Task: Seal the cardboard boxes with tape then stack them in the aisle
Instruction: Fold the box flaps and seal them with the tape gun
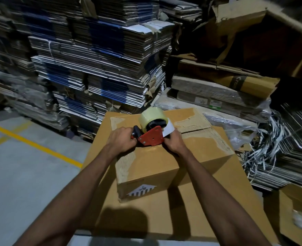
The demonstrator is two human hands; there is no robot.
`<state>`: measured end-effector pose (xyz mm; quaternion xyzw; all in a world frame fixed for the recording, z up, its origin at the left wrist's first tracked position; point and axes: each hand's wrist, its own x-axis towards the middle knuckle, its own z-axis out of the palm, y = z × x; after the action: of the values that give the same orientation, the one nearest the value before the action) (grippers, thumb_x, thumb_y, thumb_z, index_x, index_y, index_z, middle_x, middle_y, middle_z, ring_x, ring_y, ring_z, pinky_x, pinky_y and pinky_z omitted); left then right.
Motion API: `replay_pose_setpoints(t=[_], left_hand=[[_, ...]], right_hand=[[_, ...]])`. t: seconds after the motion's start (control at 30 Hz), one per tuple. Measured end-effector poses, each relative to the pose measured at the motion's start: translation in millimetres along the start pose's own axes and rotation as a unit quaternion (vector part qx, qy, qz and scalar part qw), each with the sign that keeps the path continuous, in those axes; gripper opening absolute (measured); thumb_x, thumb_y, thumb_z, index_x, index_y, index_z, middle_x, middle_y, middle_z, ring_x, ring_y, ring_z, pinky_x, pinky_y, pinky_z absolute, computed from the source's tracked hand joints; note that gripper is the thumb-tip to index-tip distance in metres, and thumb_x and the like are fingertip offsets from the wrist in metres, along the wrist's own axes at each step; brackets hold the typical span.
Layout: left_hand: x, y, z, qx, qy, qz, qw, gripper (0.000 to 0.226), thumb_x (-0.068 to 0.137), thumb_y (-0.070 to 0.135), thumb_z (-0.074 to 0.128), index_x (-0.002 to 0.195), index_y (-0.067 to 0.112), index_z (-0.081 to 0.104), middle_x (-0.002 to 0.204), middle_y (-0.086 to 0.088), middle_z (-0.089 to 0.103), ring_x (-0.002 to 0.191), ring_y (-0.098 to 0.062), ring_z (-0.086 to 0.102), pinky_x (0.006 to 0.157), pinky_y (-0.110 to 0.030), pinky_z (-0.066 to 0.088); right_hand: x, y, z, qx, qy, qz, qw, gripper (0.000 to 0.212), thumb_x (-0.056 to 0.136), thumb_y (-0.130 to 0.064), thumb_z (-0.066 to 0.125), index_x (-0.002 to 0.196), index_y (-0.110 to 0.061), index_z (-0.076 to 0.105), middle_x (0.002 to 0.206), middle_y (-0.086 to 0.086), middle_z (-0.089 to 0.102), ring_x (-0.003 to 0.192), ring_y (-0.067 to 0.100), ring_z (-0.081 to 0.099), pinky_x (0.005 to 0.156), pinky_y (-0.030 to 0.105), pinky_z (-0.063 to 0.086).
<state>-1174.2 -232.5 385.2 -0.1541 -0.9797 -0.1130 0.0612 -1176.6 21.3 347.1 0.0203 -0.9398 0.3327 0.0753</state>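
Sealing step: the left hand (122, 139) clenches the handle of the tape dispenser (151, 137) on the small box (146, 167); the right hand (173, 141) pinches the tape end (169, 129) at 3 o'clock. Next, I judge, the tape must be pressed onto the seam and pulled along.

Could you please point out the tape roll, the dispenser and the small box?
tape roll (151, 115), head view, on its clear outer wrap.
dispenser (151, 138), head view, on its red side plate.
small box (155, 162), head view, on its top flap.

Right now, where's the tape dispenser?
Head view, centre: the red tape dispenser sits on the small cardboard box, left hand gripping its handle, right hand at its front.
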Motion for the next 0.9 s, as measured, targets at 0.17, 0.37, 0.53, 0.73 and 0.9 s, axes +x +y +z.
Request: replay_pose_setpoints(t=[0.17,0.37,0.53,0.73,0.9], left_hand=[[1,2,4,-0.001,0.014,0.000,1.000,0.021,0.088,0.040,0.062,0.087,0.021,0.055,0.075,-0.002,0.057,0.066,-0.023,0.052,0.059,-0.030,0.037],[2,2,4,0.008,0.028,-0.008,1.000,0.020,0.085,0.039,0.062,0.088,0.020,0.056,0.073,-0.002,0.055,0.066,-0.025,0.051,0.060,-0.031,0.038],[-1,6,4,0.018,0.024,-0.015,0.999,0.019,0.086,0.039,0.064,0.089,0.022,0.057,0.074,-0.002,0.057,0.066,-0.023,0.051,0.059,-0.030,0.036],[0,8,0,0.024,0.002,-0.008,1.000,0.020,0.093,0.036,0.065,0.089,0.018,0.056,0.079,-0.002,0.057,0.071,-0.021,0.052,0.062,-0.030,0.035],[0,-1,-6,0.030,-0.014,0.014,0.999,0.025,0.094,0.040,0.064,0.086,0.017,0.059,0.075,-0.001,0.061,0.069,-0.021,0.057,0.060,-0.031,0.040]], right_hand=[[4,7,4,0.026,0.037,0.069,0.997,0.046,0.082,-0.044,0.063,0.116,-0.014,0.071,0.101,0.014,0.074,0.095,0.038,0.067,0.078,0.044,0.055],[8,3,6,0.029,0.070,0.079,0.994,0.025,0.090,-0.031,0.073,0.096,-0.007,0.072,0.095,0.019,0.073,0.088,0.040,0.066,0.079,0.044,0.052],[5,0,9,0.020,0.079,0.114,0.990,0.029,0.089,-0.035,0.075,0.095,-0.007,0.073,0.098,0.021,0.074,0.094,0.042,0.066,0.084,0.049,0.056],[2,-1,4,-0.009,0.068,0.121,0.990,0.030,0.085,-0.030,0.080,0.096,-0.003,0.071,0.100,0.023,0.073,0.094,0.043,0.067,0.077,0.048,0.056],[1,-5,4,-0.013,0.069,0.111,0.991,0.026,0.084,-0.033,0.078,0.089,-0.008,0.070,0.092,0.019,0.073,0.086,0.041,0.068,0.072,0.046,0.057]])
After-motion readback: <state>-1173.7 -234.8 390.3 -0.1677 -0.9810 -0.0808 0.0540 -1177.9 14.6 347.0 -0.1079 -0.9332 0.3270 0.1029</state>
